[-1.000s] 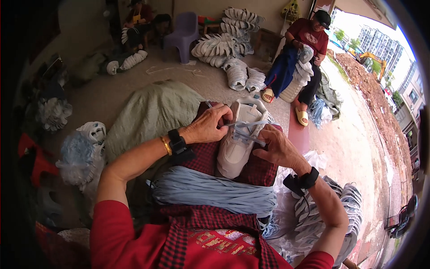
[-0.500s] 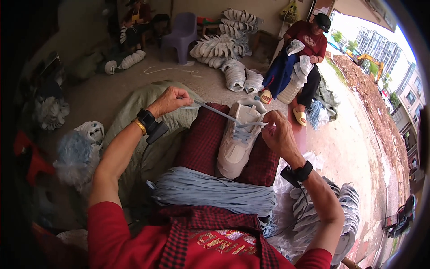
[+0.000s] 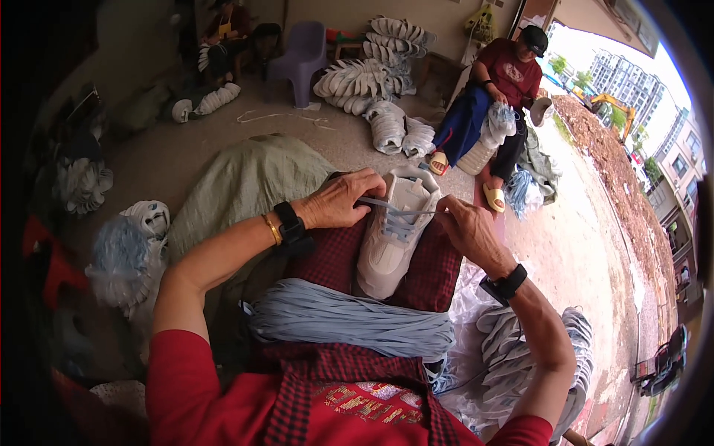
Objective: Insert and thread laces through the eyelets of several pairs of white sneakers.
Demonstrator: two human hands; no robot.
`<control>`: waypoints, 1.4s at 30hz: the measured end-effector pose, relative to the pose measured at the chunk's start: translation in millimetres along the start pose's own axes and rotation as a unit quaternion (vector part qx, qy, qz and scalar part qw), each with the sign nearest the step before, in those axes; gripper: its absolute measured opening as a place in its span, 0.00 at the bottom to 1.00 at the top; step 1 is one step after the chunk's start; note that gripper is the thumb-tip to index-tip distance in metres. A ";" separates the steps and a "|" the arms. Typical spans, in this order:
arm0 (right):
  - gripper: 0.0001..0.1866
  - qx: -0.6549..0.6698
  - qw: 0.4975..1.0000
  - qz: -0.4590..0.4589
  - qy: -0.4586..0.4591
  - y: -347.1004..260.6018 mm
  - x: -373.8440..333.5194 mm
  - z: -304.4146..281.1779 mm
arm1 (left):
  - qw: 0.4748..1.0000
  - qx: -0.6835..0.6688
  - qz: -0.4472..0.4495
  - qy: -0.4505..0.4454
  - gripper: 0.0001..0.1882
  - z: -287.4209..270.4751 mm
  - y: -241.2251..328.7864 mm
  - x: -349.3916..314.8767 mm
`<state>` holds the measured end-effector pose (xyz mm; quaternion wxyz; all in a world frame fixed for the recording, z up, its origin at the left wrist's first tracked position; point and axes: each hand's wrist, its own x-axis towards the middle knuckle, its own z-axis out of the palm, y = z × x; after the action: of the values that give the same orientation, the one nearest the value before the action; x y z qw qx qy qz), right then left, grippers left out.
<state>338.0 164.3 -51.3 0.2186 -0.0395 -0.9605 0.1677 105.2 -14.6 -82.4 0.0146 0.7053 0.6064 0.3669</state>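
Observation:
Between my thighs, on dark red checked cloth (image 3: 321,256), rests a white and beige shoe (image 3: 385,256) with its toe toward me. A light blue shoelace (image 3: 402,231) is threaded through its lower eyelets. My left hand (image 3: 343,199), beside the shoe's left edge, pinches one part of the lace. At the right edge of the opening, my right hand (image 3: 468,225) has its fingers closed on another part. The lace runs across the tongue between both hands. A thick bundle of light blue laces (image 3: 349,318) lies across my lap.
Stacked shoe uppers (image 3: 513,349) sit on plastic at my right. A greenish sack (image 3: 245,178) is at front left, a bag of blue laces (image 3: 123,245) farther left. A co-worker (image 3: 509,78) sits at far right; a purple chair (image 3: 301,56) stands at the back.
My left hand has come in from the upper left to the shoe's edge, and the lace stretch it held out is shorter. The co-worker's hands have moved apart, one now holding a shoe piece.

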 end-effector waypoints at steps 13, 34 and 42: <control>0.04 -0.188 0.982 0.010 0.029 71.7 -86.9 -71.7 | 0.971 0.226 0.058 0.059 0.07 -79.2 -40.7 -30.2; 0.03 -0.439 0.867 0.208 0.114 77.9 -234.0 -235.3 | 0.829 0.460 -0.107 0.298 0.09 -341.4 -57.7 -224.1; 0.07 -0.605 0.703 0.174 0.330 73.0 -258.4 -255.4 | 0.725 0.509 -0.098 0.454 0.11 -295.9 -31.6 -205.9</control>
<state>681.7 272.3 35.4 0.4179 -0.3824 -0.6978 -0.4384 -78.9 -310.3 16.1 -0.5875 0.2925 0.7024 0.2755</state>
